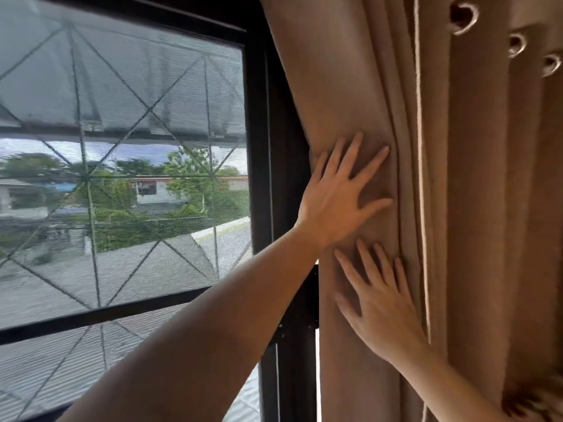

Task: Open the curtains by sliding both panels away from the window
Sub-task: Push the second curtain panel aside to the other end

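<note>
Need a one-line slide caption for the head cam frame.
Left hand and right hand press flat on bunched beige curtain beside the window.

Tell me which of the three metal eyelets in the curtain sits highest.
The leftmost eyelet, the largest-looking one near the top edge; the other two step down to its right.

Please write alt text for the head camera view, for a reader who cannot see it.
Two bare hands press flat, fingers spread, on a bunched beige fabric curtain panel beside a black-framed window: the left hand above, the right hand below. Through the window's mesh screen, trees and houses show.
</note>
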The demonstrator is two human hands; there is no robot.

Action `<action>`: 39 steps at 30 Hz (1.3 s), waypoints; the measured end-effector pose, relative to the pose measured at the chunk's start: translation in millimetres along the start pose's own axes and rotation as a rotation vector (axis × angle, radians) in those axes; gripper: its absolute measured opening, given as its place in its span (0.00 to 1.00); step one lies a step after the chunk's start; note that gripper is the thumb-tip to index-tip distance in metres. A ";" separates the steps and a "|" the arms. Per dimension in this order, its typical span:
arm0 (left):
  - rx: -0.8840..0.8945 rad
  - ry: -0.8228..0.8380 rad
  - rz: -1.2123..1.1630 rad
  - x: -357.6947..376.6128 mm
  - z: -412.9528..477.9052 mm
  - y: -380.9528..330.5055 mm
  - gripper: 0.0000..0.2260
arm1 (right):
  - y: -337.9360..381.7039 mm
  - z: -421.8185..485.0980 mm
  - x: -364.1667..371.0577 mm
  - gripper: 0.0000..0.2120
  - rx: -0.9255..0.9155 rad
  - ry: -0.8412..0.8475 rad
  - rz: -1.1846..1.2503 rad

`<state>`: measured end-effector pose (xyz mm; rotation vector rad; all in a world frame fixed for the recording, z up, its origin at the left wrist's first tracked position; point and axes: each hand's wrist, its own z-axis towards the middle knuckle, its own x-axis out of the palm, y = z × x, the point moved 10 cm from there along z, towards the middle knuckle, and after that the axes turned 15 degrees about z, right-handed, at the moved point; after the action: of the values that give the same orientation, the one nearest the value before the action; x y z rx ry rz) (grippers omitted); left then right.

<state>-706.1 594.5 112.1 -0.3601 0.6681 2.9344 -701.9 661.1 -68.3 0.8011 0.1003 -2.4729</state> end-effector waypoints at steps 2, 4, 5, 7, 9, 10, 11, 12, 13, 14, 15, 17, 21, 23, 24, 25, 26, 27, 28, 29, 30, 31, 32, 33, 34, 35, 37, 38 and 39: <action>-0.005 0.010 -0.015 8.0 8.3 -7.1 0.40 | -12.1 2.4 -0.4 0.35 -0.004 0.001 0.005; -0.010 0.027 -0.037 17.9 16.2 -14.0 0.40 | -22.9 6.6 -1.5 0.35 -0.005 -0.002 0.010; -0.014 0.030 -0.051 22.4 19.9 -17.3 0.40 | -27.8 8.7 -2.5 0.35 -0.010 -0.007 0.008; -0.024 0.019 -0.066 29.2 26.4 -22.9 0.39 | -36.0 12.5 -4.8 0.35 -0.028 -0.020 0.003; -0.032 -0.003 -0.048 34.0 31.8 -27.5 0.39 | -43.4 15.6 -6.5 0.34 -0.048 -0.030 -0.004; -0.034 -0.013 -0.038 36.0 33.8 -29.1 0.39 | -46.5 16.8 -6.9 0.33 -0.054 -0.033 -0.005; -0.038 -0.021 -0.035 37.8 35.3 -30.3 0.39 | -49.1 17.9 -6.8 0.33 -0.056 -0.034 -0.004; -0.043 -0.026 -0.036 39.3 36.1 -30.9 0.39 | -51.3 18.9 -6.3 0.33 -0.056 -0.035 -0.005; -0.047 -0.030 -0.040 40.5 36.6 -30.7 0.39 | -52.8 19.8 -5.4 0.33 -0.054 -0.035 -0.007; -0.049 -0.033 -0.041 41.4 36.6 -30.1 0.39 | -53.7 20.4 -4.0 0.33 -0.054 -0.033 -0.009; -0.050 -0.035 -0.038 41.8 36.4 -29.4 0.39 | -54.2 20.9 -2.6 0.33 -0.053 -0.031 -0.011; -0.047 -0.033 -0.032 41.4 35.4 -27.9 0.39 | -53.6 21.5 -0.2 0.33 -0.054 -0.031 -0.007; -0.038 -0.015 -0.015 38.2 31.3 -24.5 0.39 | -47.3 19.8 5.9 0.33 -0.064 -0.018 -0.007; -0.029 -0.013 -0.009 35.3 27.4 -21.6 0.38 | -43.3 17.3 8.6 0.33 -0.064 -0.007 -0.007; -0.021 -0.012 -0.006 33.1 25.1 -20.1 0.38 | -41.1 15.7 9.4 0.33 -0.059 -0.002 -0.005; -0.011 -0.011 -0.001 30.5 22.5 -18.8 0.38 | -38.7 13.6 10.2 0.34 -0.051 0.005 -0.002; -0.002 -0.012 0.007 27.2 19.5 -17.6 0.38 | -35.4 10.9 11.0 0.34 -0.040 0.013 -0.001; 0.003 -0.017 0.020 23.3 16.4 -16.1 0.38 | -31.5 7.6 11.4 0.34 -0.030 0.021 -0.002; 0.007 -0.024 0.034 18.8 13.5 -14.4 0.38 | -26.8 4.4 11.5 0.34 -0.019 0.030 -0.003; 0.013 -0.032 0.043 13.8 10.8 -12.3 0.38 | -21.8 0.9 11.6 0.34 -0.009 0.037 -0.005; 0.020 -0.038 0.047 8.3 8.2 -10.1 0.38 | -16.3 -2.4 11.6 0.35 0.003 0.043 -0.004; 0.025 -0.043 0.049 2.8 5.3 -7.0 0.38 | -10.2 -5.8 11.3 0.35 0.013 0.046 -0.001; 0.031 -0.046 0.051 -3.0 1.5 -3.4 0.38 | -3.8 -9.3 10.7 0.35 0.023 0.044 -0.001; 0.037 -0.053 0.051 -9.4 -2.4 0.6 0.37 | 2.8 -12.5 9.9 0.35 0.033 0.040 -0.004; 0.042 -0.061 0.050 -16.5 -6.7 5.5 0.37 | 9.7 -15.5 9.2 0.35 0.043 0.038 -0.007; 0.046 -0.071 0.048 -24.6 -11.0 10.6 0.37 | 17.1 -18.7 8.5 0.35 0.051 0.039 -0.010; 0.048 -0.076 0.044 -42.1 -20.7 21.4 0.37 | 35.3 -24.5 6.2 0.34 0.066 0.036 -0.018; 0.049 -0.071 0.040 -51.8 -25.8 26.7 0.37 | 45.9 -27.0 4.6 0.34 0.069 0.029 -0.025; 0.054 -0.062 0.033 -61.3 -30.8 32.5 0.37 | 57.5 -29.5 2.9 0.34 0.070 0.022 -0.032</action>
<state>-645.8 548.4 114.1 -0.2538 0.7498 2.9383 -659.0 617.3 -89.0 0.8631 0.0344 -2.5098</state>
